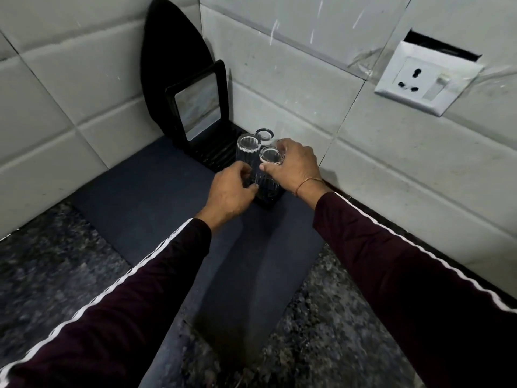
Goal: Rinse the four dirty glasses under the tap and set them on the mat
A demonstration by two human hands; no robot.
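Three clear ribbed glasses are seen upright and close together on a black ridged tray in the tiled corner, at the far end of the dark blue mat. The front glass is gripped near its rim by the right hand, while lower down the glass's side is pinched by the curled fingers of the left hand. A black-framed mirror is leaned against the wall behind, and a white wall socket is mounted to the right.

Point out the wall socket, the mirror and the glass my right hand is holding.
wall socket [428, 79]: head view, on its white faceplate.
mirror [197, 106]: head view, on the reflecting pane.
glass [270, 155]: head view, on its open rim, held by the right hand [296, 166].
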